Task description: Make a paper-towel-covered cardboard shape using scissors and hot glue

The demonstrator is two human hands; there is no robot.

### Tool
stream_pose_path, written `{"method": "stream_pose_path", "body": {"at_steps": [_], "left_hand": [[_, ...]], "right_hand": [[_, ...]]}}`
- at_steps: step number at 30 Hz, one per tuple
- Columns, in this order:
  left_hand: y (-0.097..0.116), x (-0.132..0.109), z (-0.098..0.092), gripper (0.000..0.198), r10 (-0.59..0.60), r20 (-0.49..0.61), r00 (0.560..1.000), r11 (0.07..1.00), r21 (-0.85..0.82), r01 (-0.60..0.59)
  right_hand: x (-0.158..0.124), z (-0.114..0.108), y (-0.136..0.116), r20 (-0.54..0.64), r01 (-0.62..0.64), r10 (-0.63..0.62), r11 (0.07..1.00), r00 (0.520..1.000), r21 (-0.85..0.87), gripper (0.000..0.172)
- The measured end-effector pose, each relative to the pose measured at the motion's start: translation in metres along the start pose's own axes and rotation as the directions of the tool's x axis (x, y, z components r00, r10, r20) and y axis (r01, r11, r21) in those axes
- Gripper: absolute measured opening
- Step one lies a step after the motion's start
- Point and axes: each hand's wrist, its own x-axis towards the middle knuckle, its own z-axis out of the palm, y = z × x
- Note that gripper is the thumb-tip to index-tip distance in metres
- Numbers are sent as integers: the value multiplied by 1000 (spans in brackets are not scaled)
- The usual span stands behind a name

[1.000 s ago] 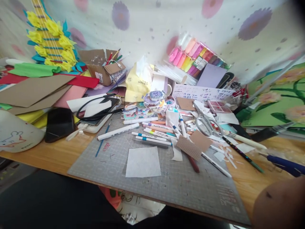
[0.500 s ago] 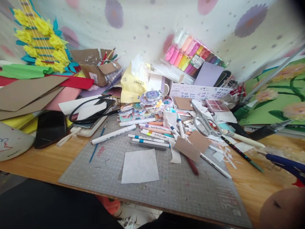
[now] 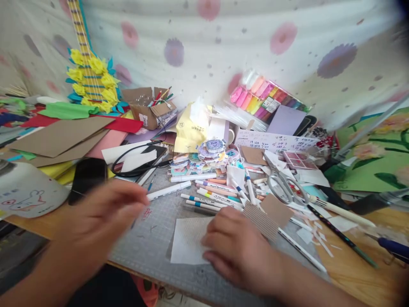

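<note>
A thin white paper square (image 3: 185,241), with a fine dotted texture, lies flat on the grey cutting mat (image 3: 145,245). My right hand (image 3: 236,247) is over its right edge, fingers curled and thumb close to them; whatever may be between them is hidden. To the left, my left hand (image 3: 108,217) hovers above the mat, blurred, its fingers reaching right and thumb apart, with nothing visible in it. Those fingertips overlap the near end of a white marker (image 3: 171,190). Several more markers (image 3: 204,202) lie behind the paper, beside a piece of corrugated cardboard (image 3: 260,221).
Grey scissors (image 3: 281,181) and a glue gun (image 3: 393,247) lie to the right. Behind the markers rises a pile of paper cutouts (image 3: 207,155). A phone (image 3: 87,175), brown card sheets (image 3: 64,136) and a black cable (image 3: 128,172) crowd the left.
Both hands have come into view over the mat, the right one reaching the paper square. The view has tilted up and turned a little left. The paper and markers keep their places.
</note>
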Motion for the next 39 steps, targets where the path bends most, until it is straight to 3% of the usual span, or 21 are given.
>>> {"method": "stream_pose_path", "body": {"at_steps": [2, 4, 6, 9, 12, 16, 22, 27, 34, 39], "left_hand": [[22, 16, 12, 12, 129, 211, 969, 989, 47, -142], [38, 19, 28, 12, 214, 408, 887, 959, 85, -270], [46, 15, 41, 13, 195, 548, 813, 949, 104, -298], [46, 12, 50, 15, 147, 669, 729, 937, 141, -319], [40, 14, 50, 13, 141, 693, 707, 927, 158, -340], [37, 15, 49, 16, 150, 690, 708, 923, 160, -351], [35, 12, 51, 11, 183, 618, 765, 915, 177, -361], [31, 17, 45, 10, 187, 593, 783, 901, 213, -377], [22, 27, 36, 20, 48, 449, 892, 907, 355, -228], [18, 28, 37, 29, 30, 407, 913, 901, 385, -202]], "right_hand": [[3, 12, -5, 182, 35, -13, 993, 983, -116, 19], [3, 14, -7, 260, 35, 11, 984, 966, -172, 30], [3, 10, -6, 304, 44, 29, 972, 952, -232, 30], [3, 3, -3, 350, 59, 48, 955, 935, -290, 23], [4, 0, -2, 372, 55, 66, 950, 926, -307, 21], [3, -1, -3, 364, 42, 75, 953, 928, -301, 19], [0, -2, 1, 277, -1, 82, 960, 957, -279, 20], [-2, 1, 5, 267, 13, 73, 952, 961, -305, 21], [-1, 2, 16, 179, -96, 154, 949, 972, -299, 19], [-1, -1, 15, 152, -141, 191, 946, 970, -292, 20]]}}
